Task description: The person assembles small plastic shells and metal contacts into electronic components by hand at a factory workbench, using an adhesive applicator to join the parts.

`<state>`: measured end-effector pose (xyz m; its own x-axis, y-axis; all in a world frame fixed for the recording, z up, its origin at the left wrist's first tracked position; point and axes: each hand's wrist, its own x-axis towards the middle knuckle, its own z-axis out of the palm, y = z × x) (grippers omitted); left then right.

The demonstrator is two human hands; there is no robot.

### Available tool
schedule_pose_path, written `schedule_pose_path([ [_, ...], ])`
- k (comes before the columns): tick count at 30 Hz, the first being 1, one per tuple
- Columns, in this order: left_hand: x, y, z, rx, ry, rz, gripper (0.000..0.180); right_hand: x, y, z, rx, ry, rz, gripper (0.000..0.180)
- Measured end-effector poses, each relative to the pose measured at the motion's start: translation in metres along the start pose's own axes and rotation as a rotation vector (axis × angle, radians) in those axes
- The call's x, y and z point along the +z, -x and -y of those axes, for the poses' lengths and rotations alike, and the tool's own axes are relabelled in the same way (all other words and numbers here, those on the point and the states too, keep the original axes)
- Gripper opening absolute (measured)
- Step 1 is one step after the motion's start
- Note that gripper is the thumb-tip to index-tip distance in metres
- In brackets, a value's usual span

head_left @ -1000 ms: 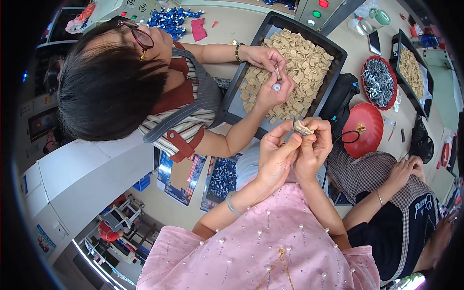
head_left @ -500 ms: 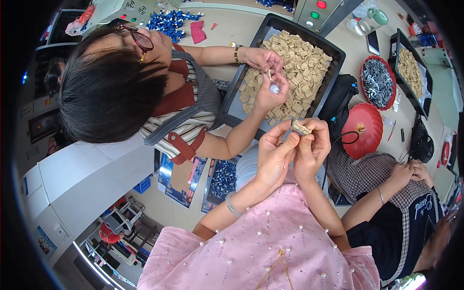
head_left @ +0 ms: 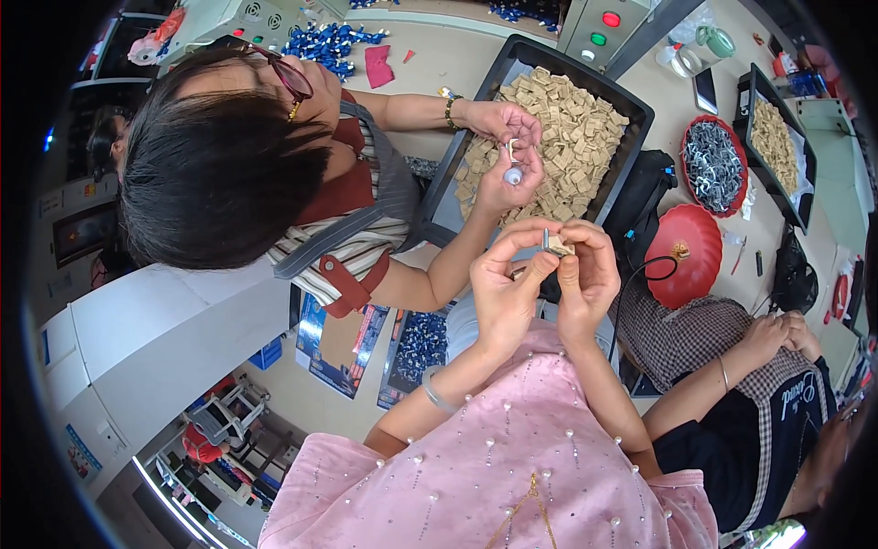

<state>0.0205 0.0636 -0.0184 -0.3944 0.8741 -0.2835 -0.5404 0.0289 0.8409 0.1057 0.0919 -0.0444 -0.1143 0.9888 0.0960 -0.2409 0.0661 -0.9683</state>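
Observation:
My left hand (head_left: 508, 297) and my right hand (head_left: 588, 285) meet in front of my chest, thumbs and fingers pinched together. Between their fingertips is a small beige piece (head_left: 562, 247), with a thin grey strip along its left side. Whether the strip is a separate part I cannot make out. Just beyond my fingers stands a black tray (head_left: 631, 137) heaped with similar beige pieces (head_left: 572, 119). Over that tray a co-worker's two hands (head_left: 512, 151) hold a small pale part and a white-tipped item.
Right of the tray lie a black bag (head_left: 640, 188), a red dish (head_left: 690, 265) and another red dish of grey parts (head_left: 713, 165). A second beige-filled tray (head_left: 777, 137) stands farther right. Another person's hands (head_left: 777, 339) rest at the right. Blue parts (head_left: 329, 46) are piled at the back.
Both my hands have shifted slightly left, and the beige piece has turned so the grey strip shows on its left. The co-worker's hands have moved only a little.

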Motion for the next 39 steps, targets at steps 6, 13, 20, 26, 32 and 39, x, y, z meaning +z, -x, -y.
schedule_pose_path([
  [6, -0.005, -0.003, -0.014, 0.239, -0.507, -0.001, 0.016, -0.008, -0.008, 0.001, -0.089, 0.078, -0.006, 0.031],
  [13, -0.004, -0.008, -0.021, 0.525, -0.835, 0.109, 0.016, -0.011, -0.008, 0.013, 0.038, 0.091, 0.048, 0.03],
  [20, -0.004, -0.003, -0.032, 0.414, -0.946, 0.222, 0.028, -0.017, -0.008, 0.011, 0.112, -0.062, 0.093, 0.031],
  [26, -0.01, -0.004, -0.038, 0.47, -1.101, 0.269, 0.043, -0.026, -0.009, 0.009, 0.127, -0.09, 0.175, 0.031],
  [32, -0.014, -0.007, -0.037, 0.53, -1.06, 0.34, 0.047, -0.027, -0.008, 0.007, 0.134, -0.092, 0.165, 0.027],
  [39, -0.015, -0.011, -0.042, 0.587, -1.067, 0.363, 0.05, -0.027, -0.009, 0.006, 0.107, -0.086, 0.171, 0.027],
])
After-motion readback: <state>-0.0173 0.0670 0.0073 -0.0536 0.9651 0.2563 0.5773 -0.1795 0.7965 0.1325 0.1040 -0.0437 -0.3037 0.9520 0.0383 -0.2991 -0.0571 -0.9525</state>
